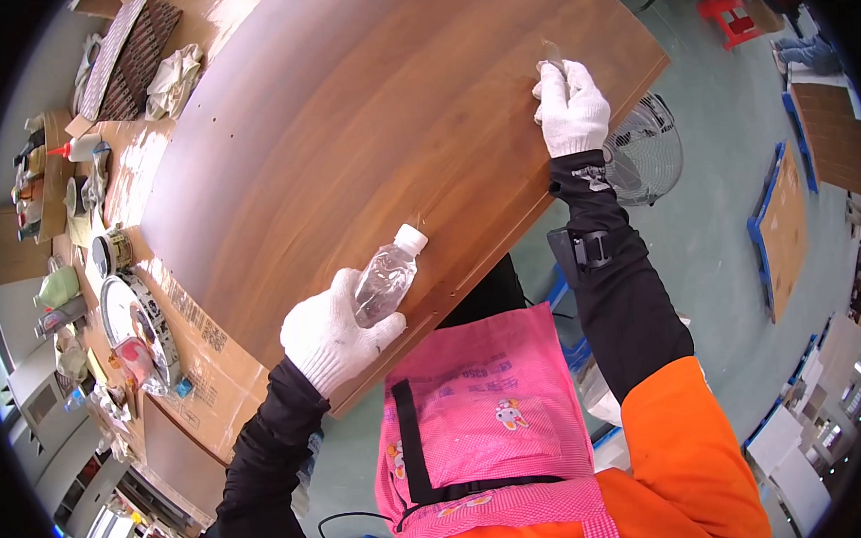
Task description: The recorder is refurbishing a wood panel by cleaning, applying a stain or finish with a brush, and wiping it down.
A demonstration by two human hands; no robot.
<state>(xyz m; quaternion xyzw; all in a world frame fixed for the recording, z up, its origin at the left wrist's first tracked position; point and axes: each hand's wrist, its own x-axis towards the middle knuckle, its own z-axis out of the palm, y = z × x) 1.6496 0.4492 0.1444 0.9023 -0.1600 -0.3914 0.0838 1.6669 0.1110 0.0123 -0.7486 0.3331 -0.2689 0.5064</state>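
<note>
Head view: gloved hands work over a large brown wood-grain panel (365, 126) that lies across a cluttered table (202, 369). The left hand (332, 337), in a white knit glove, has its grip closed round a small clear plastic bottle (384, 281) with a white cap; the bottle is tilted so that the cap points down at the panel, touching or just above it near the front edge. The right hand (570, 106), also gloved, is closed on a thin flat scraper-like tool (553, 56), its blade set against the panel close to the far right corner.

The panel's face looks smooth and even over most of its spread. I see no marks or residue on it, though glare and blur hide small detail. As a judgement, the surface work is under way, with both tools in play at once. How much of the face is already treated cannot be told.

Along the table's left side lie rags (172, 83), a red-tipped squeeze bottle (78, 147), a tape roll (113, 252) and other small containers. A standing fan (643, 151) sits on the green floor (729, 214) beyond the panel's right edge.
</note>
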